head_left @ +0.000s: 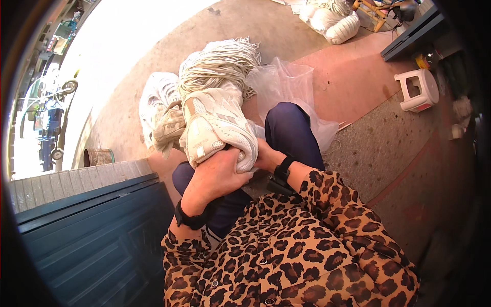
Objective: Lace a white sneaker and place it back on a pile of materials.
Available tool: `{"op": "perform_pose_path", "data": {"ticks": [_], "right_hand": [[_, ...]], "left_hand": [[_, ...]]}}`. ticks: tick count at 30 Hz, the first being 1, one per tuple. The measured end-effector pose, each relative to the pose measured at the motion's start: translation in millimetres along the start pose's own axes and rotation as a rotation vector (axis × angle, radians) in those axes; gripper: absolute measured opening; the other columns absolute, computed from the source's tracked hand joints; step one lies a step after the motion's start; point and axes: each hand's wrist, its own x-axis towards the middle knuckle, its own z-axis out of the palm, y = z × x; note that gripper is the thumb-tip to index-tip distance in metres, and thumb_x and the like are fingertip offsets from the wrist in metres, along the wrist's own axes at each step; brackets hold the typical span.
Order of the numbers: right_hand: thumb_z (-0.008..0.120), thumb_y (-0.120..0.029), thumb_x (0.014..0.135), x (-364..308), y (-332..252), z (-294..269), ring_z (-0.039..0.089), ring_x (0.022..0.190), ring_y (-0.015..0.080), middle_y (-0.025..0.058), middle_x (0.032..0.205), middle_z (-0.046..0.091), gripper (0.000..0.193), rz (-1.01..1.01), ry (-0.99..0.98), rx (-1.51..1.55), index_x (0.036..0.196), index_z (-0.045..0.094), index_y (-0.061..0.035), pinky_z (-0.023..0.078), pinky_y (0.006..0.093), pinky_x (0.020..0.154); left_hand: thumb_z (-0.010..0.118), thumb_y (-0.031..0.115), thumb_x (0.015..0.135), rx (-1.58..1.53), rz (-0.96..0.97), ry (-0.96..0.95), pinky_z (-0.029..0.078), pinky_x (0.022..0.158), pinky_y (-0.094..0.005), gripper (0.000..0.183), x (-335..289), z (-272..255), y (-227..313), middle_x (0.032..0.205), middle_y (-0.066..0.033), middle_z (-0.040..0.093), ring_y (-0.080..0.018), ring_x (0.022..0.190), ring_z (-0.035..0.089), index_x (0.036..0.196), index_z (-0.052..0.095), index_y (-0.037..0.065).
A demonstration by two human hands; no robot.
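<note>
A cream sneaker upper is held over my lap, with its tan panels facing up. My left hand is closed on its near end, the thumb along the edge and some fingertips out of sight. My right hand grips the same end from the other side, its fingers largely hidden behind the upper. Just beyond lies a thick bundle of cream laces. Other beige uppers are piled to the left of the held one. A clear plastic bag lies to the right of the laces.
A white plastic stool stands at the right. More pale bundles rest at the far right on the floor. A blue panelled door fills the lower left, near a rusty can. Outside at far left is a parked blue vehicle.
</note>
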Motion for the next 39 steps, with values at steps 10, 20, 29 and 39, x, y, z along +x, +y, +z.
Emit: {"op": "perform_pose_path", "data": {"ticks": [10, 20, 29, 39], "right_hand": [[0.037, -0.055, 0.088, 40.8, 38.8, -74.0, 0.059, 0.096, 0.0164, 0.0037, 0.113, 0.059, 0.054, 0.112, 0.318, -0.450, 0.119, 0.051, -0.0140, 0.051, 0.0330, 0.073], [0.045, -0.049, 0.088, 23.8, 32.9, -97.9, 0.057, 0.099, 0.0207, 0.0066, 0.114, 0.058, 0.051, 0.113, 0.217, -0.282, 0.123, 0.049, -0.0115, 0.046, 0.0364, 0.083], [0.048, -0.034, 0.091, -71.7, -8.0, 75.9, 0.048, 0.117, 0.0260, 0.0194, 0.126, 0.048, 0.054, -0.706, 0.259, -1.350, 0.126, 0.041, 0.0068, 0.037, 0.0325, 0.098], [0.050, -0.044, 0.088, -71.1, -14.8, 83.6, 0.043, 0.119, 0.0359, 0.0291, 0.125, 0.044, 0.067, -0.545, 0.029, -1.985, 0.126, 0.038, 0.0099, 0.033, 0.0347, 0.099]], "left_hand": [[0.072, 0.025, 0.066, -0.260, -0.144, -0.327, 0.041, 0.091, -0.0319, 0.053, 17.7, -9.5, -31.5, 0.106, -0.0187, 0.061, -0.0278, 0.102, 0.057, 0.108, 0.057, -0.004], [0.071, 0.031, 0.062, -0.291, 0.005, -0.253, 0.030, 0.102, -0.0336, 0.070, 8.1, 37.8, -45.2, 0.123, -0.0204, 0.050, -0.0319, 0.119, 0.043, 0.121, 0.048, 0.000], [0.066, 0.021, 0.067, 0.003, 0.057, -0.082, 0.033, 0.100, -0.0387, 0.055, -10.0, 81.7, -58.3, 0.120, -0.0203, 0.051, -0.0345, 0.117, 0.044, 0.116, 0.051, 0.003], [0.061, 0.021, 0.081, -0.148, 0.002, 0.836, 0.048, 0.063, -0.0400, 0.026, -87.2, 69.7, -15.1, 0.079, -0.0166, 0.061, -0.0314, 0.070, 0.059, 0.095, 0.056, 0.000]]}}
